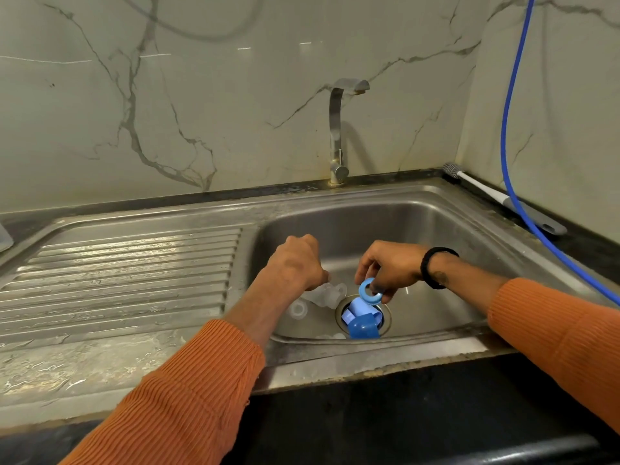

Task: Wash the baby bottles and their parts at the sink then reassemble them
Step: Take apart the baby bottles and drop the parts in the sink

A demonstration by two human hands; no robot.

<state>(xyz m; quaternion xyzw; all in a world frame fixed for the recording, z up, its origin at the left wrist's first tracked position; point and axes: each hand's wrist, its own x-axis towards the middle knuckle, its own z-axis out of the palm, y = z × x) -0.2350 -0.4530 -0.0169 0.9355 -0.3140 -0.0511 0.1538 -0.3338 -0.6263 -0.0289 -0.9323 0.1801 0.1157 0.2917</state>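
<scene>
I see both arms in ribbed orange sleeves reaching forward and down into a stainless steel sink (419, 209). The left hand (297, 261) hangs over the basin with its back toward me, fingers curled down around a clear bottle part (327, 293); it seems to grip that piece, though the fingertips are hidden behind the hand. The right hand (391, 263), with a black band (432, 266) on the wrist, pinches a blue screw ring (370, 290) between thumb and fingers, holding it tilted just above the drain (385, 325). Other blue bottle parts sit over the drain: a pale blue collar (357, 308) and, in front of it, a darker blue cap (364, 327) lying on its side against the near wall of the basin. A clear plastic piece (298, 310) rests on the basin floor to the left of the drain, near the left wrist. The ribbed draining board (117, 273) to the left is wet. A steel tap (339, 135) rises behind the basin against a marbled wall (167, 112), its spout showing no water. On the dark counter at the right rear lies a bottle brush (476, 186) with a white handle, crossed by a blue hose (510, 112) that runs down from the top of the wall.
</scene>
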